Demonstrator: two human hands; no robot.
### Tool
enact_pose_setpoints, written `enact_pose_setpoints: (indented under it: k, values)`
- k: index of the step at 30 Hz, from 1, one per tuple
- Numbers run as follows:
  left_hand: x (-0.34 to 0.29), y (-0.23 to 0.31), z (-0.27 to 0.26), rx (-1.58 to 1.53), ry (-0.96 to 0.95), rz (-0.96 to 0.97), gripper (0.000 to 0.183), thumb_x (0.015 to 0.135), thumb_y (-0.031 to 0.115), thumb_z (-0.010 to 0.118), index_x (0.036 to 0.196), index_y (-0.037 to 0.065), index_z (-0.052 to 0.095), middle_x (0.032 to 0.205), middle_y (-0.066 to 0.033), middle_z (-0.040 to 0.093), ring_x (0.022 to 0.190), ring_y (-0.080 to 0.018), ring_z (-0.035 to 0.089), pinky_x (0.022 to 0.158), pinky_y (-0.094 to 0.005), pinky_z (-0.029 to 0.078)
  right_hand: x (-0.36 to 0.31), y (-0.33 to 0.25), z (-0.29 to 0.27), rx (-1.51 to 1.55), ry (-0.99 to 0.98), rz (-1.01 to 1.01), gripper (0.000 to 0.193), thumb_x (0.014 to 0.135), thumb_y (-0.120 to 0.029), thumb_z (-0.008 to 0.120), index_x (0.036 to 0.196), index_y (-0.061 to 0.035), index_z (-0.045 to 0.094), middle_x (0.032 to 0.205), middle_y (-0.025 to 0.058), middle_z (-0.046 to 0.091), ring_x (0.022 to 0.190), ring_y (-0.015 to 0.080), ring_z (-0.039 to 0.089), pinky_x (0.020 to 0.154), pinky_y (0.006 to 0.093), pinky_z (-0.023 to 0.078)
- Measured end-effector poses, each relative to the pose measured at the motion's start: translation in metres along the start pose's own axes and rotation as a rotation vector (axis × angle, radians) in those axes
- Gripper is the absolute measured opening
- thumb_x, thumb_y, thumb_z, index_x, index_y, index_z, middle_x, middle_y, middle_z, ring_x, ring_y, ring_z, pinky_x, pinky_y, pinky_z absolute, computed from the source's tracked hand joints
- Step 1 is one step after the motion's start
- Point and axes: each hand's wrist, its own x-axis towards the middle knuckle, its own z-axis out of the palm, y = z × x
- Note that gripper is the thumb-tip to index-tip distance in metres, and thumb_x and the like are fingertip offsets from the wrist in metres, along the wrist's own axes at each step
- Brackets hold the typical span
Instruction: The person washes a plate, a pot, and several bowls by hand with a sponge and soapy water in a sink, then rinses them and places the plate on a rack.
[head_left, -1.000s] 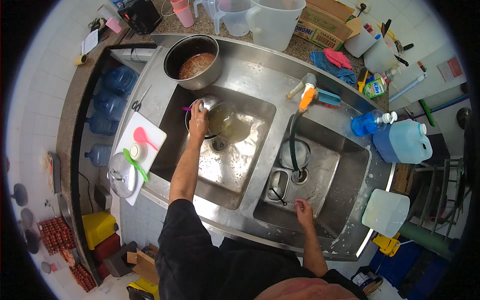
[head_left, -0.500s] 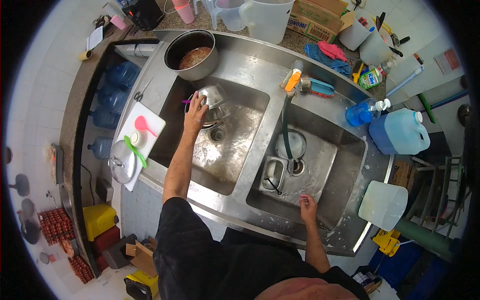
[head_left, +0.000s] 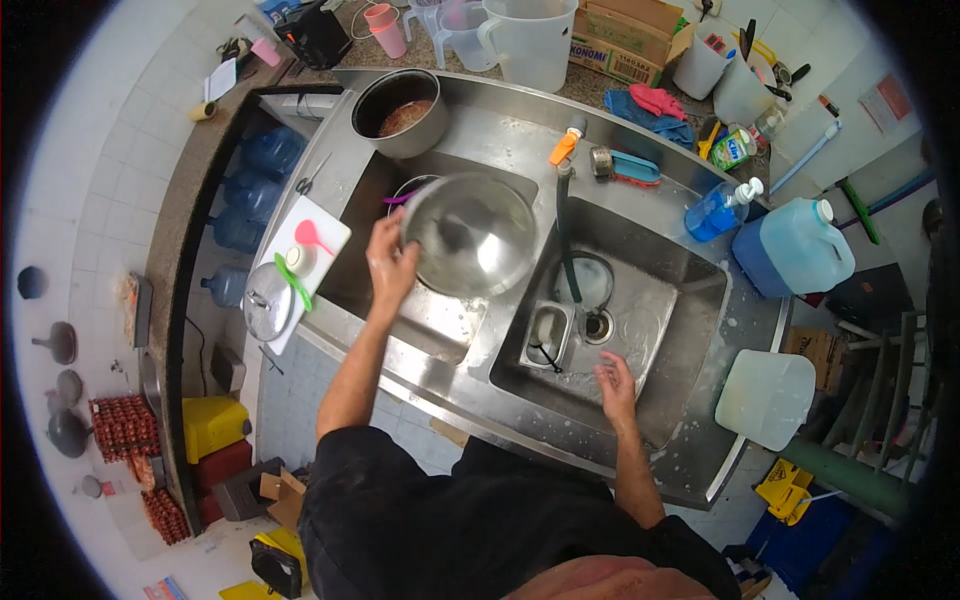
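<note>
Over the left sink basin, a steel bowl (head_left: 472,234) is tilted toward the camera, its rim clamped by the left hand (head_left: 391,266) at nine o'clock. At five o'clock from it, the right hand (head_left: 614,383) hangs with fingers spread over the right basin (head_left: 680,300), holding nothing. A big pot (head_left: 402,112) stands at eleven o'clock, a white cutting board (head_left: 300,270) at nine.

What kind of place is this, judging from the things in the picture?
Probably the washing-up area of a commercial kitchen. It has a double steel sink, the left hand holds a large steel bowl over it, and a blue detergent jug stands alongside.
</note>
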Motion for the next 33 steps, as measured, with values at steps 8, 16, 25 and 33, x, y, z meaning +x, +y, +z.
enact_pose_setpoints:
  k: [8, 16, 25, 33]
  values:
    - [-0.218, 0.072, 0.185, -0.225, -0.478, -0.53, 0.039, 0.07, 0.0, 0.066, 0.109, 0.0, 0.063, 0.11, -0.0144, 0.06, 0.106, -0.0287, 0.056, 0.087, -0.0342, 0.047, -0.021, -0.04, -0.06, -0.077, 0.273, -0.062, 0.045, 0.088, -0.003, 0.05, 0.132, -0.0025, 0.04, 0.123, 0.018, 0.054, 0.11, 0.0301, 0.056, 0.089, 0.0389, 0.047]
    - [-0.391, -0.071, 0.359, -0.124, -0.799, -1.061, 0.03, 0.065, 0.019, 0.073, 0.091, 0.003, 0.069, 0.081, -0.0173, 0.069, 0.071, -0.026, 0.068, 0.068, -0.0375, 0.054, 0.027, 0.12, -0.127, -0.534, 0.343, 0.362, 0.061, 0.078, 0.005, 0.044, 0.13, -0.0264, 0.044, 0.099, 0.0214, 0.064, 0.093, 0.0367, 0.064, 0.079, 0.0461, 0.051]
    - [-0.344, -0.011, 0.37, -0.059, -0.778, -1.259, 0.055, 0.076, 0.04, 0.072, 0.105, -0.006, 0.062, 0.087, -0.0255, 0.066, 0.075, -0.0346, 0.066, 0.067, -0.0381, 0.055, 0.089, 0.108, -0.132, -0.762, 0.399, 0.035, 0.064, 0.08, 0.005, 0.041, 0.134, -0.0294, 0.041, 0.112, 0.0266, 0.056, 0.088, 0.043, 0.061, 0.07, 0.0496, 0.053]
    - [-0.391, -0.073, 0.346, 0.379, -0.655, -0.619, 0.025, 0.074, 0.017, 0.061, 0.092, 0.0, 0.065, 0.084, -0.0241, 0.065, 0.082, -0.0396, 0.064, 0.074, -0.0437, 0.051, 0.163, 0.124, -0.122, -0.128, 0.462, 0.531, 0.063, 0.086, 0.004, 0.047, 0.135, -0.0329, 0.031, 0.117, 0.0222, 0.054, 0.093, 0.0432, 0.062, 0.059, 0.0477, 0.06]
